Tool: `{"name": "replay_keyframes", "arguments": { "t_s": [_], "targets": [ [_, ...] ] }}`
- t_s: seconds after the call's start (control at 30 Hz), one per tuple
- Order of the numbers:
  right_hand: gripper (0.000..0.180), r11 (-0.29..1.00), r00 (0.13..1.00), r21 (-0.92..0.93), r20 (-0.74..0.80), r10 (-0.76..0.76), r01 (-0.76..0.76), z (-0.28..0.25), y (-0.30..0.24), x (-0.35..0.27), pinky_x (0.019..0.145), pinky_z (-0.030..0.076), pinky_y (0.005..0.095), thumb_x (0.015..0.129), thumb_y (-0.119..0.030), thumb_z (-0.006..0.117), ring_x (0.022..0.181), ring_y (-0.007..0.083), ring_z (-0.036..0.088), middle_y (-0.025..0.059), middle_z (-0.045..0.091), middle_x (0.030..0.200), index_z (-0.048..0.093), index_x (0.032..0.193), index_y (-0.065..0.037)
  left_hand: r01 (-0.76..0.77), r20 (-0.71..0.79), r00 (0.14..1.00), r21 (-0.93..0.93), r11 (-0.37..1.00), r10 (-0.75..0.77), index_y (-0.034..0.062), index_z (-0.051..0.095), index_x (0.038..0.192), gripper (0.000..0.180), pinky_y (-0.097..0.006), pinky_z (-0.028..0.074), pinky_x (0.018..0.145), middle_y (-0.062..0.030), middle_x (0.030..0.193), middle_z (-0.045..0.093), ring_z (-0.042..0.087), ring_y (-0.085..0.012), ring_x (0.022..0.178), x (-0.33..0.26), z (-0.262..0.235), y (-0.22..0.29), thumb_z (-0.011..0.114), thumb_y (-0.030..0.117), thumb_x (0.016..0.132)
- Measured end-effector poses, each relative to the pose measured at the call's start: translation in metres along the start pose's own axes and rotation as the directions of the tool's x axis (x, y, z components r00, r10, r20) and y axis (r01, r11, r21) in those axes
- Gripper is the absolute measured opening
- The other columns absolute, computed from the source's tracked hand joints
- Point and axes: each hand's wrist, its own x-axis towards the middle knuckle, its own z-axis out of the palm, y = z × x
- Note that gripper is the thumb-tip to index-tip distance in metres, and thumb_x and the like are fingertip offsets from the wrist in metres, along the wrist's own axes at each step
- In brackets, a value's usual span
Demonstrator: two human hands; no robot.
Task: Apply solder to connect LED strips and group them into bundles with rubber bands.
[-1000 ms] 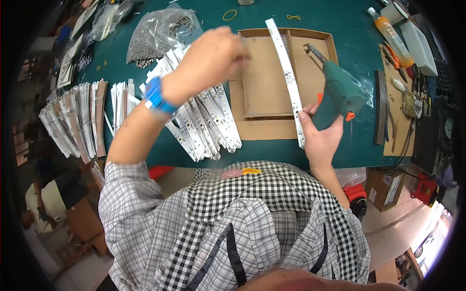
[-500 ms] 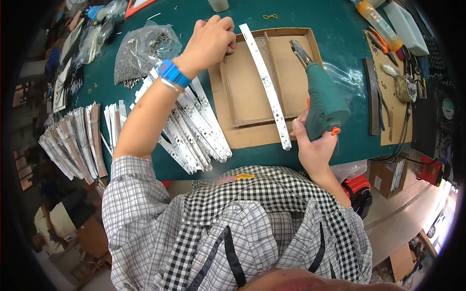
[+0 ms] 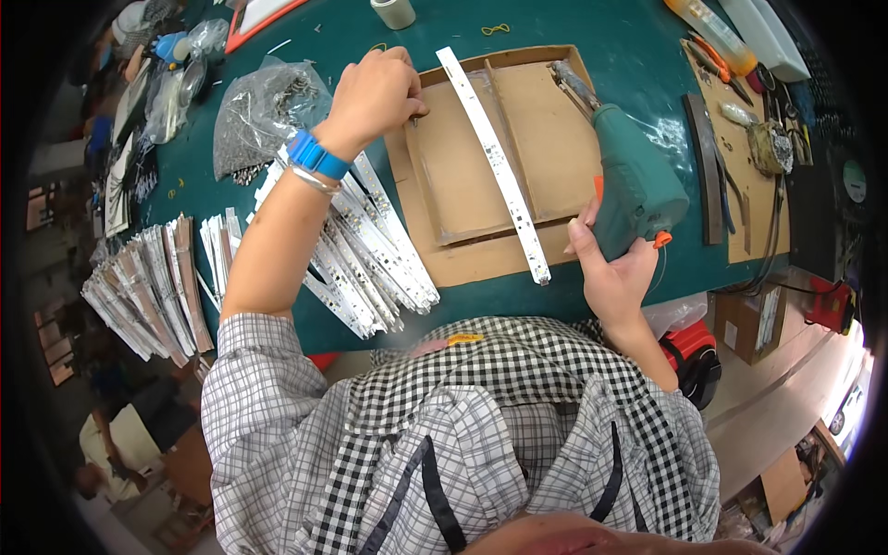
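Note:
My right hand (image 3: 615,277) is wrapped round the grip of a green soldering gun (image 3: 638,176), whose metal nose points away over the far right of a shallow cardboard tray (image 3: 442,242). A narrow white LED strip board (image 3: 490,153) lies slantwise across the tray, its near end past the front edge. My left hand (image 3: 375,97) hovers at the tray's far left corner, fingers pinched; a small dark bit shows at the fingertips, too small to name. Under my left forearm spreads a pile of similar LED strip boards (image 3: 375,259).
A clear plastic bag of small metal parts (image 3: 268,116) lies beyond my left forearm. Bundled strips (image 3: 148,291) sit at the left edge. Pliers (image 3: 710,57), a dark bar (image 3: 705,166) and a bottle (image 3: 712,35) are on the right; a grey cup (image 3: 393,13) stands at the back.
My left hand has come a little nearer and to the left, still pinched. The soldering gun in my right hand has shifted slightly right, and the whole view has moved a little.

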Motion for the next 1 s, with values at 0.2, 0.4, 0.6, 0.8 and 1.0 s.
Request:
{"name": "replay_keyframes", "arguments": {
  "t_s": [0.2, 0.4, 0.6, 0.8, 1.0],
  "targets": [
    [0.019, 1.0, 1.0, 0.011, 0.004, 0.02, -0.02, -0.002, 0.0, 0.002, 0.071, 0.049, 0.0266, 0.087, 0.001, 0.071, 0.076, 0.0109, 0.058, 0.0038, 0.061, 0.088, 0.06, 0.102, 0.001, 0.022, -0.054, 0.998, 0.108, 0.994, -0.016, 0.0061, 0.071, 0.08, 0.01, -0.042, 0.045, 0.086, -0.0078, 0.11, 0.061, 0.054, -0.0316, 0.108, -0.018, -0.001, 0.021, 0.075, 0.015, 0.078],
    [0.033, 0.989, 0.993, 0.088, 0.018, 0.116, -0.117, -0.002, -0.009, 0.01, 0.073, 0.051, 0.0261, 0.086, 0.003, 0.069, 0.08, 0.0095, 0.061, 0.004, 0.064, 0.091, 0.059, 0.118, 0.005, -0.168, -0.22, 0.969, -0.234, 0.958, 0.117, 0.0046, 0.067, 0.091, 0.008, -0.038, 0.042, 0.092, -0.0081, 0.12, 0.057, 0.05, -0.0311, 0.107, -0.039, -0.02, 0.053, 0.069, 0.009, 0.085],
    [0.036, 0.967, 0.997, 0.255, 0.08, 0.009, -0.029, 0.025, -0.01, 0.024, 0.082, 0.055, 0.0274, 0.085, 0.003, 0.071, 0.089, 0.0109, 0.066, 0.0104, 0.071, 0.105, 0.059, 0.118, 0.004, 0.2, 0.245, 0.964, -0.925, 0.324, 0.104, 0.0039, 0.064, 0.094, 0.016, -0.032, 0.038, 0.099, -0.0036, 0.119, 0.055, 0.05, -0.015, 0.11, -0.056, -0.037, 0.095, 0.067, 0.02, 0.096],
    [0.053, 0.959, 0.979, 0.24, 0.104, -0.177, 0.148, 0.027, -0.006, 0.023, 0.078, 0.059, 0.0319, 0.083, 0.005, 0.075, 0.092, 0.0198, 0.068, 0.0174, 0.059, 0.125, 0.05, 0.129, 0.006, 0.405, 0.413, 0.886, -0.911, 0.08, 0.211, 0.0039, 0.066, 0.099, 0.022, -0.031, 0.037, 0.103, -0.0018, 0.122, 0.056, 0.052, -0.0135, 0.112, -0.061, -0.043, 0.119, 0.068, 0.025, 0.096],
    [0.057, 0.966, 0.979, 0.222, 0.123, -0.162, 0.132, 0.022, -0.008, 0.023, 0.078, 0.06, 0.0331, 0.082, 0.009, 0.074, 0.093, 0.0227, 0.068, 0.0174, 0.053, 0.133, 0.048, 0.132, 0.006, 0.437, 0.422, 0.896, -0.894, -0.103, 0.134, -0.0025, 0.066, 0.105, 0.024, -0.024, 0.05, 0.082, -0.0041, 0.096, 0.067, 0.061, -0.0091, 0.089, -0.068, -0.033, 0.127, 0.067, 0.021, 0.098]
  ]
}}
